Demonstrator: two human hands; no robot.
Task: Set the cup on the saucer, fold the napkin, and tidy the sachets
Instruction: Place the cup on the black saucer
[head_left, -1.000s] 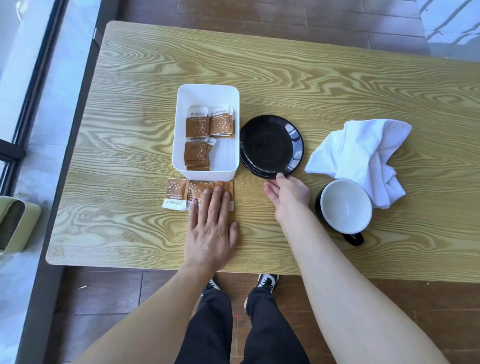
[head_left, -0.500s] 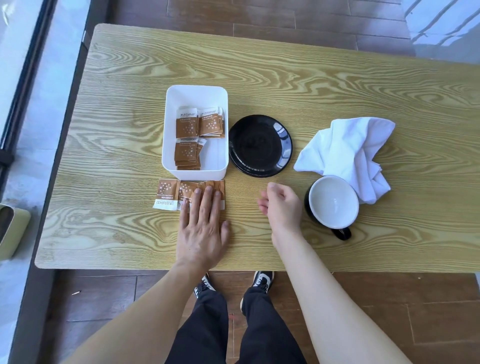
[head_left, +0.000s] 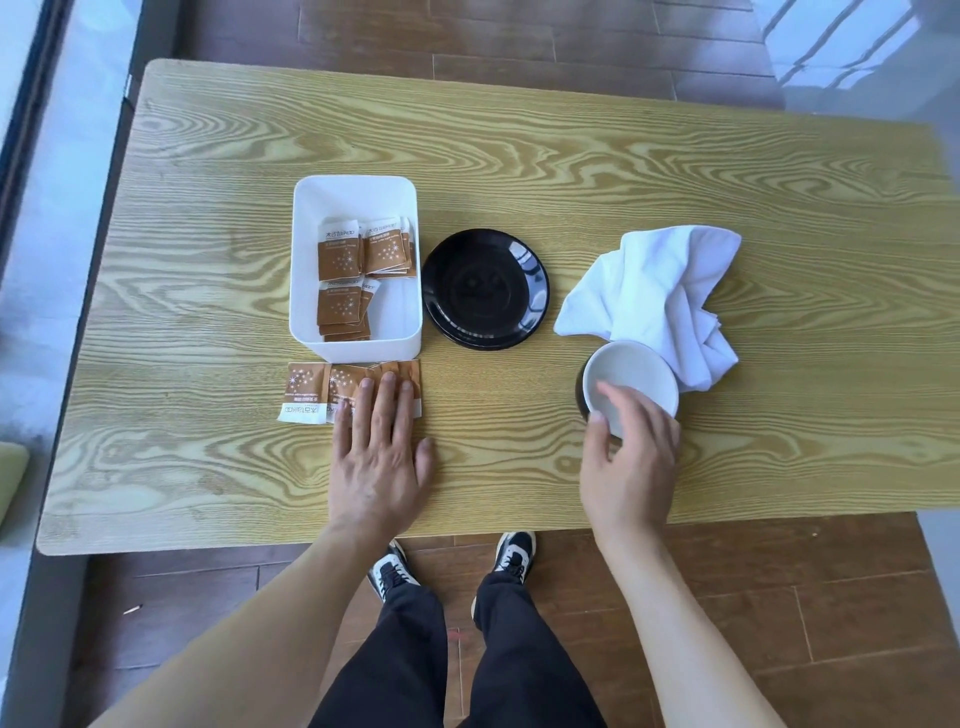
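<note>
A black cup with a white inside (head_left: 640, 370) stands near the table's front right, touching a crumpled white napkin (head_left: 660, 280) behind it. My right hand (head_left: 628, 467) grips the cup's near rim, thumb on the outer left side and a finger over the rim; the handle is hidden under the hand. An empty black saucer (head_left: 485, 288) lies in the middle, apart from the cup. Several brown sachets (head_left: 306, 389) lie loose in front of a white box (head_left: 358, 188) that holds more sachets. My left hand (head_left: 379, 457) rests flat on the loose ones.
The wooden table (head_left: 519, 145) has its front edge just below both hands and its left edge beside a window wall. A pale green object (head_left: 10, 473) sits low at the far left. My legs and shoes are under the front edge.
My right hand has moved right, from the saucer's front edge across the table to the cup, and closed on its rim. My left hand stays on the sachets.
</note>
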